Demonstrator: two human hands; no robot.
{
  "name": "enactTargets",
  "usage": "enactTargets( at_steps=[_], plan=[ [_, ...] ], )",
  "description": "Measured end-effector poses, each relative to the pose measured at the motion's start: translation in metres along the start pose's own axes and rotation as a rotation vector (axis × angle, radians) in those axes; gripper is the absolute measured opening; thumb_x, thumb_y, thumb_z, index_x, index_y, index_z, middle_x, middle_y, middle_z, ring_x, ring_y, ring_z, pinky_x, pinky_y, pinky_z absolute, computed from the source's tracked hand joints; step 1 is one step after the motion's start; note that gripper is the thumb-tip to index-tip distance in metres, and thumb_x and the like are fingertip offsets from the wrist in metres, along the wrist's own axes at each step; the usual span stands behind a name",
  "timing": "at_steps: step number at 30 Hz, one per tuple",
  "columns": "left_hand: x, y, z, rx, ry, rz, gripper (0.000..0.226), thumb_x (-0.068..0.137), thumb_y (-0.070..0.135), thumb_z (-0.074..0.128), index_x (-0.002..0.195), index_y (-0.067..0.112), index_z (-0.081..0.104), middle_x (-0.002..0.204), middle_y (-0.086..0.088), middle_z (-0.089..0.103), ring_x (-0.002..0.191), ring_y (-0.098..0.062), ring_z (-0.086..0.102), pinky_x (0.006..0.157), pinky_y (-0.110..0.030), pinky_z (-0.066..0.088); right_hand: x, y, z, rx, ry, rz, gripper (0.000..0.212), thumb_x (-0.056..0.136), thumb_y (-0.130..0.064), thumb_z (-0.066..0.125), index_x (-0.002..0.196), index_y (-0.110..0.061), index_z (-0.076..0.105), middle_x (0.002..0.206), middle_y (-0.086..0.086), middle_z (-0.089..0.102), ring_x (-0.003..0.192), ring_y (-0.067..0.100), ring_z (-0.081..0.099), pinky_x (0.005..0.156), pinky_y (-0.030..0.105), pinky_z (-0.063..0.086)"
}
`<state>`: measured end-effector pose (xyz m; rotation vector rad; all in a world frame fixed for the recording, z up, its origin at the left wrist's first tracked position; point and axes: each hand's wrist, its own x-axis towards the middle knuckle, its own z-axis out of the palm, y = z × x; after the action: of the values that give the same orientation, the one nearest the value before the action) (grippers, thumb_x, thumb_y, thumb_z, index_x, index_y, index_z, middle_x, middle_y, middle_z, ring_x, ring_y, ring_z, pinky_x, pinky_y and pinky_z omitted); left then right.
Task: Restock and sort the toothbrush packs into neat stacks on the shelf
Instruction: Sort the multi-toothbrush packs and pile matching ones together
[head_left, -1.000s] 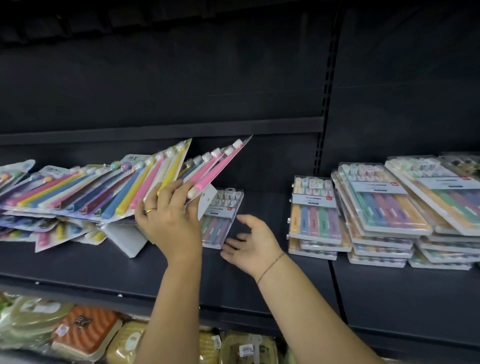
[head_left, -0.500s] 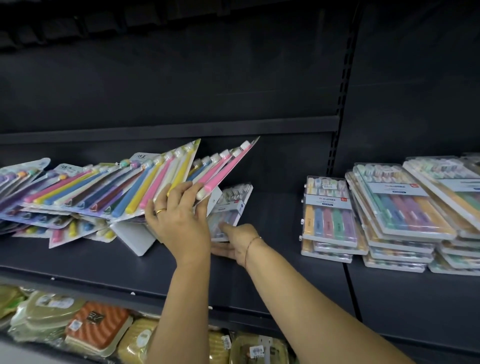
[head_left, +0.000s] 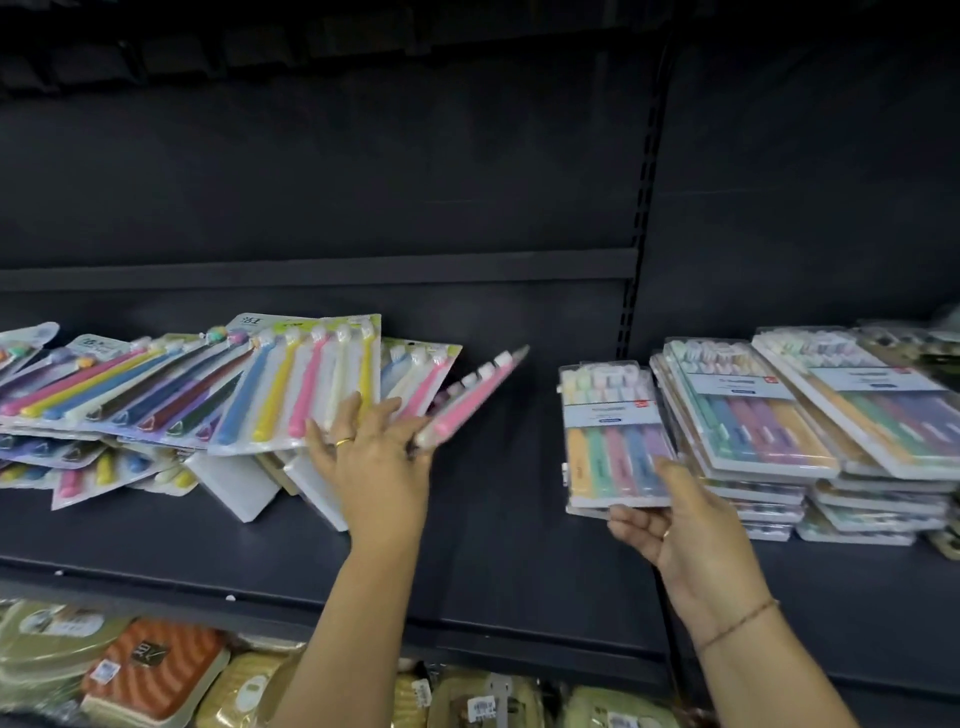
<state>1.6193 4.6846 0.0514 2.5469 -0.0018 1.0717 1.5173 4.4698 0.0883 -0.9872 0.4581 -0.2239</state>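
Clerk: Moved since the earlier frame: boxed pack (head_left: 615, 441), drawn out from under the fan (head_left: 208, 395) and carried rightward. It is now held just beside the stacks (head_left: 753, 415), above the shelf (head_left: 493, 571).

Checker: How is it held?

Clerk: Right hand (head_left: 675, 525) is clamped on its lower edge, thumb on top, fingers beneath.

Checker: Left hand?

Clerk: Left hand (head_left: 374, 447) is laid against the fan, fingers spread. Pink pack (head_left: 467, 400) appears to be pinched at the thumb and is raised at a slant.

Checker: Meaning for the task?

Clerk: One stray has been taken out of the wrong pile. Placement on the matching stacks is judged to be next. Fan is entered as overlapped and askew, so squaring is still owed.
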Motion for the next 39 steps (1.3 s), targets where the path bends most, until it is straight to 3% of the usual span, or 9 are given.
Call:
enactTargets(
  at_steps=[4, 7, 11, 13, 16, 19, 25, 31, 39],
  plan=[
    [-0.012, 0.02, 0.002, 0.121, -0.275, 0.104, 0.041, 0.047, 0.001, 0.086, 0.074, 0.029, 0.075, 0.121, -0.005, 0.066, 0.134, -0.042, 0.044, 0.114, -0.057, -0.001, 0.001, 0.002, -0.007, 0.137, 0.083, 0.033, 0.014, 0.098, -0.02, 0.056, 0.091, -0.008, 0.056, 0.082, 0.016, 0.066, 0.054, 0.018, 0.068, 0.045, 0.023, 0.055],
    [-0.019, 0.031, -0.006, 0.263, -0.522, 0.14, 0.029, 0.072, 0.026, 0.079, 0.097, 0.037, 0.069, 0.154, 0.0, 0.034, 0.151, -0.032, 0.005, 0.106, -0.059, -0.026, -0.003, 0.006, -0.007, 0.224, 0.128, 0.039, 0.013, 0.097, -0.02, 0.058, 0.092, -0.008, 0.056, 0.086, 0.017, 0.063, 0.07, 0.022, 0.067, 0.049, 0.023, 0.057],
    [-0.02, 0.036, -0.017, 0.235, -0.841, 0.138, 0.041, 0.083, 0.05, 0.069, 0.122, 0.039, 0.06, 0.161, 0.007, 0.017, 0.151, -0.019, -0.006, 0.11, -0.064, -0.017, -0.006, 0.019, -0.003, 0.286, 0.098, 0.01, 0.016, 0.094, -0.017, 0.06, 0.101, -0.002, 0.058, 0.092, 0.017, 0.067, 0.069, 0.018, 0.073, 0.055, 0.021, 0.057],
    [-0.016, 0.035, -0.022, 0.111, -0.798, 0.112, 0.043, 0.084, 0.055, 0.066, 0.122, 0.038, 0.061, 0.158, 0.008, 0.027, 0.15, -0.016, 0.008, 0.116, -0.057, -0.009, -0.006, 0.025, -0.001, 0.253, 0.083, -0.015, 0.023, 0.092, -0.017, 0.063, 0.106, -0.001, 0.057, 0.095, 0.017, 0.07, 0.071, 0.016, 0.074, 0.058, 0.022, 0.058],
    [-0.007, 0.026, -0.026, -0.034, -0.406, 0.05, 0.039, 0.084, 0.039, 0.073, 0.12, 0.025, 0.068, 0.148, -0.002, 0.045, 0.141, -0.022, 0.032, 0.118, -0.052, 0.013, -0.002, 0.031, 0.001, 0.142, 0.123, -0.06, 0.025, 0.088, -0.023, 0.068, 0.099, -0.003, 0.06, 0.082, 0.014, 0.071, 0.063, 0.016, 0.071, 0.053, 0.022, 0.057],
    [0.0, 0.007, -0.034, 0.119, -0.094, -0.202, 0.062, 0.08, 0.036, 0.077, 0.135, 0.016, 0.056, 0.154, -0.015, 0.035, 0.146, -0.033, 0.021, 0.116, -0.056, 0.007, 0.002, 0.033, 0.001, 0.039, 0.149, -0.089, 0.024, 0.086, -0.028, 0.07, 0.091, -0.005, 0.063, 0.066, 0.009, 0.069, 0.051, 0.013, 0.066, 0.046, 0.022, 0.055],
    [-0.006, -0.014, -0.026, 0.194, -0.415, -0.219, 0.075, 0.097, 0.053, 0.046, 0.154, 0.014, 0.017, 0.163, -0.003, 0.018, 0.151, -0.027, 0.007, 0.12, -0.048, 0.0, 0.006, 0.026, -0.001, -0.021, 0.164, -0.174, 0.018, 0.091, -0.022, 0.066, 0.083, -0.01, 0.055, 0.057, 0.008, 0.066, 0.046, 0.016, 0.064, 0.043, 0.024, 0.054],
    [-0.015, -0.006, -0.017, 0.182, -0.542, -0.042, 0.069, 0.098, 0.057, 0.038, 0.153, 0.019, 0.026, 0.158, 0.002, 0.032, 0.149, -0.016, 0.019, 0.12, -0.043, -0.008, 0.012, 0.019, -0.003, 0.076, 0.129, -0.075, 0.014, 0.094, -0.022, 0.063, 0.093, -0.01, 0.056, 0.076, 0.019, 0.065, 0.061, 0.023, 0.069, 0.049, 0.025, 0.057],
    [-0.033, 0.017, -0.007, 0.073, -0.624, 0.025, 0.074, 0.097, 0.065, 0.026, 0.153, 0.017, 0.025, 0.16, -0.001, 0.026, 0.146, -0.02, 0.026, 0.118, -0.036, 0.014, 0.019, 0.017, 0.007, 0.27, 0.192, 0.011, 0.018, 0.096, -0.024, 0.061, 0.091, -0.008, 0.056, 0.087, 0.018, 0.065, 0.072, 0.021, 0.069, 0.055, 0.024, 0.059]
  ],
)
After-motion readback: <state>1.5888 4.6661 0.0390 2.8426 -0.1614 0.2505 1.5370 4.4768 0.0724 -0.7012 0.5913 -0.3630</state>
